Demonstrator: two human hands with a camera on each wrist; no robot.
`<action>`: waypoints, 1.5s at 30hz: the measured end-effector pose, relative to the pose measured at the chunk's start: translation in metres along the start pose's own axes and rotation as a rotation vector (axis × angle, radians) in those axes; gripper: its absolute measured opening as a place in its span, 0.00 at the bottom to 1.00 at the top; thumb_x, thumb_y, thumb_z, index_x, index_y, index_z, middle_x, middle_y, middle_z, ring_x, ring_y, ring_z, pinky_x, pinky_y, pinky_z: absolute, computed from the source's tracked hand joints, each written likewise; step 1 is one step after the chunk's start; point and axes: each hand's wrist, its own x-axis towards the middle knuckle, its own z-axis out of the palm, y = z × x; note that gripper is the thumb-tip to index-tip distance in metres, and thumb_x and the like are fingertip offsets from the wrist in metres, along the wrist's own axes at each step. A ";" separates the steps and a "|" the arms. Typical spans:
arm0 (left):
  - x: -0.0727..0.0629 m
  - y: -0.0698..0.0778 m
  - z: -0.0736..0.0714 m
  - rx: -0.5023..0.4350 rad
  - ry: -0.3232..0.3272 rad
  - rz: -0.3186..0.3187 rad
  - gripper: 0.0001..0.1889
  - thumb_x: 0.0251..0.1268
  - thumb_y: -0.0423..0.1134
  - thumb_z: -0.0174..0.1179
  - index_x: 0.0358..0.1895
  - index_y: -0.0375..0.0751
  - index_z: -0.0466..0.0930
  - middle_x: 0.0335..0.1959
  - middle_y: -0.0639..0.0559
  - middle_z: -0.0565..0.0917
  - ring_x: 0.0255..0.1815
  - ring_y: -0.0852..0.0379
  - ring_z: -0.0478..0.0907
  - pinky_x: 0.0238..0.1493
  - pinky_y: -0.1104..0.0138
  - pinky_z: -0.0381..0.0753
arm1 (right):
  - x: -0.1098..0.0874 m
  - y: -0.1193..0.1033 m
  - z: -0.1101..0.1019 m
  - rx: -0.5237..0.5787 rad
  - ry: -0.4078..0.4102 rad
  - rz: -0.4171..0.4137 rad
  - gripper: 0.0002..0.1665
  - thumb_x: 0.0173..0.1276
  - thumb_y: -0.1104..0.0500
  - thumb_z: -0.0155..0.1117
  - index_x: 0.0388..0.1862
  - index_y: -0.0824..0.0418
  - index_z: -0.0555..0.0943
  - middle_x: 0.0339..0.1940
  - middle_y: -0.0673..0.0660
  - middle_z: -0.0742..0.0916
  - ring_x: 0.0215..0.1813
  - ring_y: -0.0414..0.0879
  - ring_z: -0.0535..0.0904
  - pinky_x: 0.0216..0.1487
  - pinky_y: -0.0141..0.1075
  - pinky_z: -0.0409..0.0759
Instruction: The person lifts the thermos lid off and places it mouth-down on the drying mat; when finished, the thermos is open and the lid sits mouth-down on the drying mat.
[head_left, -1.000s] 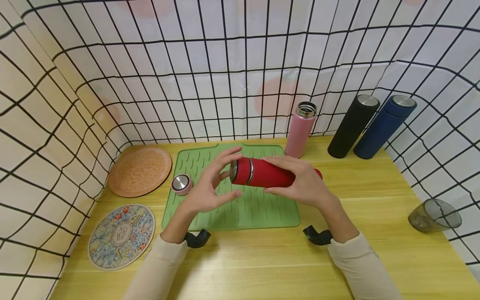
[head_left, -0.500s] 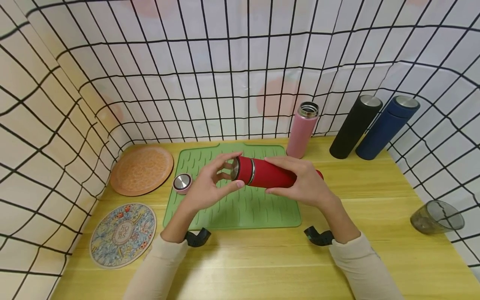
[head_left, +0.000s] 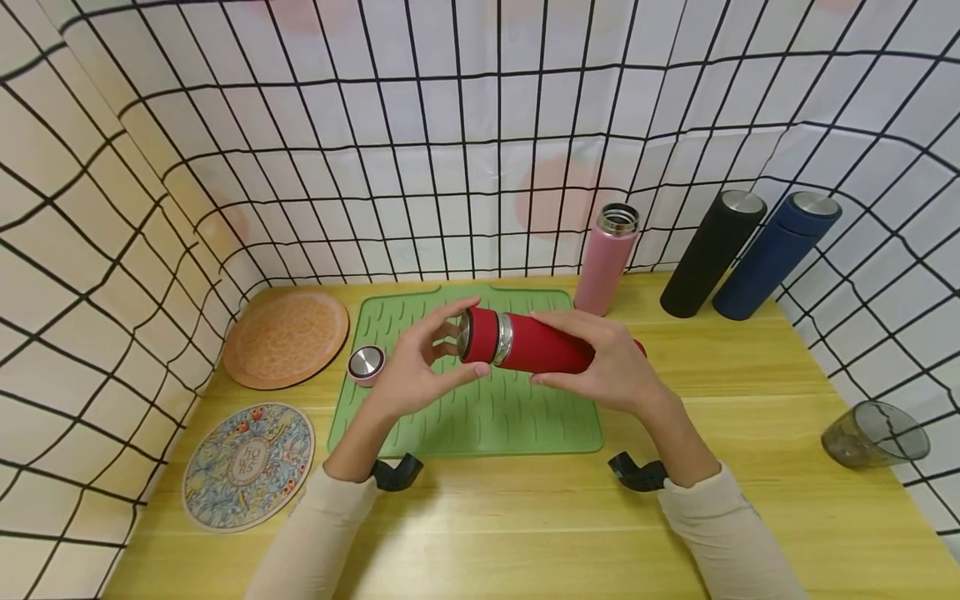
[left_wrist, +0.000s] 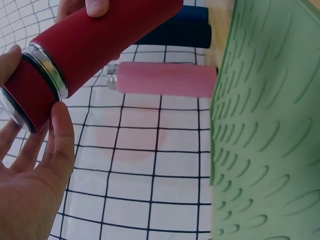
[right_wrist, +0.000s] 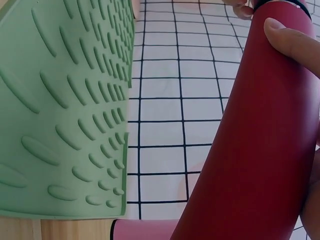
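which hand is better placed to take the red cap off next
Probably the left hand: it already holds the cap, while the right hand grips the red bottle by its body.

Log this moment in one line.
left grip: holds red cap; right grip: holds red flask; silver neck: showing between; pink flask: upright, uncapped

head: high, near side, facing far, down
left wrist: close, facing far, tipped sideways
right wrist: likewise
wrists share: red bottle (left_wrist: 95,47), mat (left_wrist: 272,117)
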 end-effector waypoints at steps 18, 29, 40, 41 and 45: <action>-0.004 0.004 -0.014 0.144 0.143 -0.056 0.40 0.53 0.37 0.81 0.71 0.58 0.73 0.61 0.55 0.80 0.51 0.52 0.81 0.49 0.65 0.86 | -0.004 0.015 -0.017 0.002 0.033 0.087 0.49 0.56 0.58 0.84 0.76 0.45 0.71 0.70 0.55 0.80 0.67 0.57 0.76 0.57 0.58 0.85; -0.013 -0.011 -0.043 0.246 0.186 -0.060 0.40 0.54 0.36 0.80 0.72 0.56 0.74 0.62 0.51 0.80 0.52 0.53 0.78 0.48 0.65 0.85 | -0.015 0.038 -0.049 0.036 0.227 0.222 0.51 0.61 0.63 0.79 0.79 0.38 0.66 0.71 0.53 0.80 0.69 0.49 0.74 0.66 0.28 0.74; -0.020 -0.025 -0.059 0.436 0.195 -0.123 0.39 0.55 0.42 0.79 0.73 0.53 0.74 0.63 0.49 0.80 0.52 0.52 0.78 0.37 0.69 0.80 | -0.014 0.065 -0.069 0.063 0.395 0.336 0.47 0.67 0.58 0.75 0.80 0.40 0.63 0.74 0.54 0.77 0.71 0.49 0.73 0.69 0.26 0.72; -0.021 -0.027 -0.060 0.441 0.192 -0.131 0.39 0.55 0.41 0.79 0.73 0.52 0.74 0.63 0.48 0.80 0.51 0.51 0.78 0.35 0.70 0.79 | -0.013 0.069 -0.069 0.067 0.410 0.338 0.46 0.68 0.59 0.74 0.80 0.40 0.63 0.74 0.54 0.76 0.71 0.50 0.73 0.70 0.27 0.72; -0.024 -0.035 -0.061 0.450 0.174 -0.165 0.39 0.55 0.39 0.79 0.73 0.51 0.74 0.62 0.47 0.79 0.45 0.49 0.80 0.30 0.69 0.78 | -0.008 0.078 -0.072 0.087 0.484 0.347 0.44 0.68 0.58 0.74 0.79 0.42 0.65 0.74 0.53 0.77 0.70 0.48 0.75 0.69 0.28 0.74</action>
